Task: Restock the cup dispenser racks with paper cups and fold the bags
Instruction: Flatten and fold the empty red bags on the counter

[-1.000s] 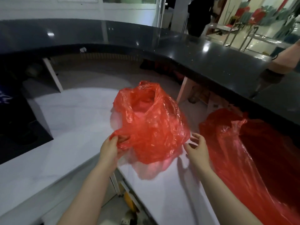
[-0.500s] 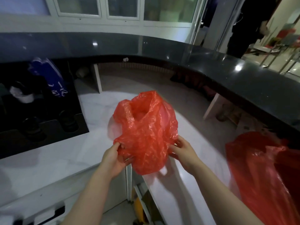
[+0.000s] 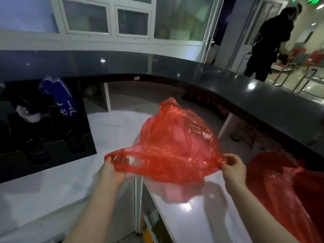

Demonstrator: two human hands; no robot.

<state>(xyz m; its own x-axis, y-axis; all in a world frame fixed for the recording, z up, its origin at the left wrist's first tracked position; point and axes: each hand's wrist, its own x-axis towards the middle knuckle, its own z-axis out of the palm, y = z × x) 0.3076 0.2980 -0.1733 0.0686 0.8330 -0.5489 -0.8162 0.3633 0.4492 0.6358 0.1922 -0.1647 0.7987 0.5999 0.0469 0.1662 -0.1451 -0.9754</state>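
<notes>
We hold a red plastic bag [image 3: 177, 148] stretched above the white marble counter [image 3: 52, 186], our left hand [image 3: 112, 170] gripping one handle loop, our right hand [image 3: 232, 166] pinching the other end. A second red bag [image 3: 287, 195] lies at right. A dark raised countertop [image 3: 245, 92] curves behind; white-framed windows [image 3: 107, 20] beyond.

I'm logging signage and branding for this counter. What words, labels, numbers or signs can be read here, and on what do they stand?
Nothing can be read for certain.
White marks on the blue bag at the left: too blurred to read.
Green lit sign at the top right: cut off and blurred, unreadable.
Small white tag on the dark counter's edge: too small to read.
The red bag held by both hands shows no print.
</notes>
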